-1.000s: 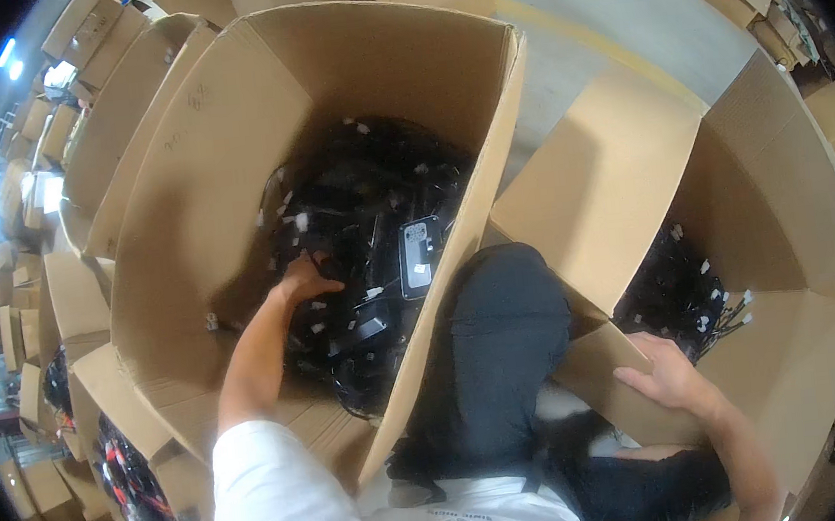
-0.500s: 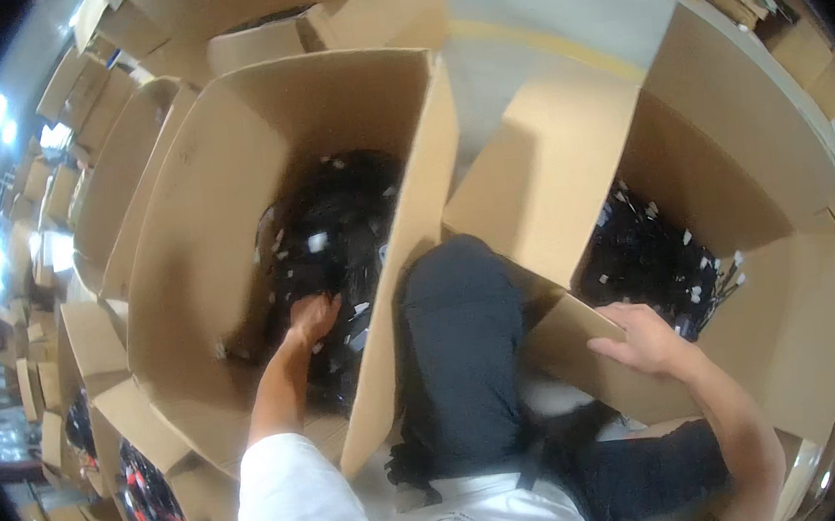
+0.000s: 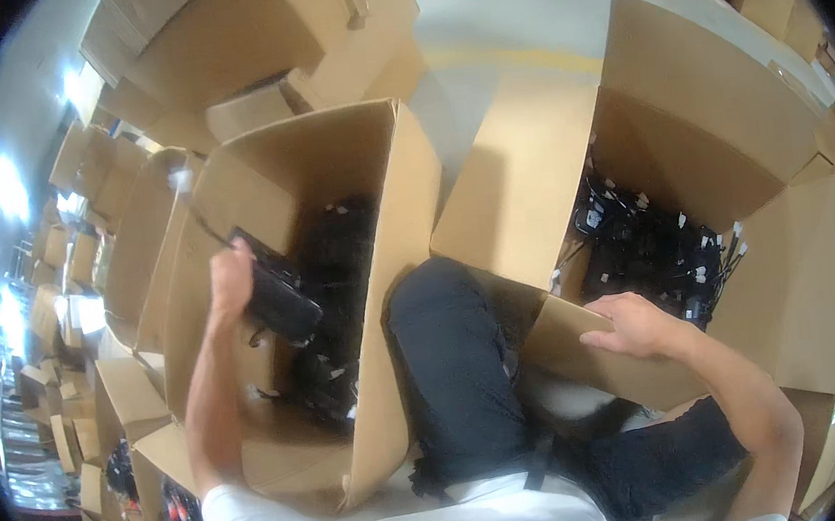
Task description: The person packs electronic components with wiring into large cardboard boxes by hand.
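Bright left glare, fisheye-bent, blurry

Black oblong device (image 3: 278,296), blurred, tilted, trailing a thin cord. Gripped at its upper end, raised above the heap of black parts (image 3: 336,298). Inside the open cardboard box (image 3: 392,253).

Left hand (image 3: 230,275) grips a black device (image 3: 278,296) over the left box (image 3: 396,293); right hand (image 3: 635,325) rests on a flap (image 3: 572,346)

A warehouse or packing floor, shown by stacked cardboard boxes (image 3: 79,193) along the left, a bare concrete floor (image 3: 514,10) with a yellow line, open cartons (image 3: 727,130) filled with black devices (image 3: 658,247) (tagged, cabled)
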Tool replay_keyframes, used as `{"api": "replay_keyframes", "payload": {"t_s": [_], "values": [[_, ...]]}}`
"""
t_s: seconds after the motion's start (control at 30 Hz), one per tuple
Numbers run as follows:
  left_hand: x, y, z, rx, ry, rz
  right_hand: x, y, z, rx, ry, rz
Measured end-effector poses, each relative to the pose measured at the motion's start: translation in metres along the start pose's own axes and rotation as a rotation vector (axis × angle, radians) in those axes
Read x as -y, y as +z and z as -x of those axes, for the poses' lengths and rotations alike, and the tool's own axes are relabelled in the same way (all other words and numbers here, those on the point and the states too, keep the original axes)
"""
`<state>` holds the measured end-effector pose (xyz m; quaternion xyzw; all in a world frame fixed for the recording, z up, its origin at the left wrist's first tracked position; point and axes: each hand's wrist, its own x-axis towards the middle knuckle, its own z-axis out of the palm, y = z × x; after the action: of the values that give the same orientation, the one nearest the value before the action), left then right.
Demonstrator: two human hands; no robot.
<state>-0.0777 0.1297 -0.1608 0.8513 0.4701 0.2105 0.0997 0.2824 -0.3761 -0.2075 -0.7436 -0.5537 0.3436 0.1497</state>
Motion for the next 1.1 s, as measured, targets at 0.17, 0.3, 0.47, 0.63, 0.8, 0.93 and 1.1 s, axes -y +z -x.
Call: {"api": "replay_keyframes", "payload": {"t_s": [0.17,0.3,0.47,0.63,0.8,0.93,1.1], "values": [[-0.067,-0.133,-0.038,-0.313,0.556,-0.157,0.029,-0.018,-0.006,-0.012,-0.018,0.018],[-0.21,-0.173,-0.016,-0.067,0.341,0.748,0.064,-0.053,-0.01,-0.598,-0.18,-0.178],[-0.34,-0.127,0.023,0.285,0.528,0.95,0.121,-0.097,0.0,-0.922,-0.626,-0.304],[-0.438,-0.043,0.043,0.508,0.481,0.95,0.082,-0.086,0.024,-0.809,-0.341,-0.711],[-0.493,0.06,0.032,0.765,0.249,0.91,0.015,-0.131,0.08,-1.19,-0.079,-1.272],[-0.495,0.141,0.037,1.059,-0.16,1.14,-0.06,-0.148,0.107,-1.344,-0.142,-1.386],[-0.491,0.192,0.034,1.149,-0.224,1.055,-0.086,-0.145,0.14,-1.538,0.14,-0.615]]}}
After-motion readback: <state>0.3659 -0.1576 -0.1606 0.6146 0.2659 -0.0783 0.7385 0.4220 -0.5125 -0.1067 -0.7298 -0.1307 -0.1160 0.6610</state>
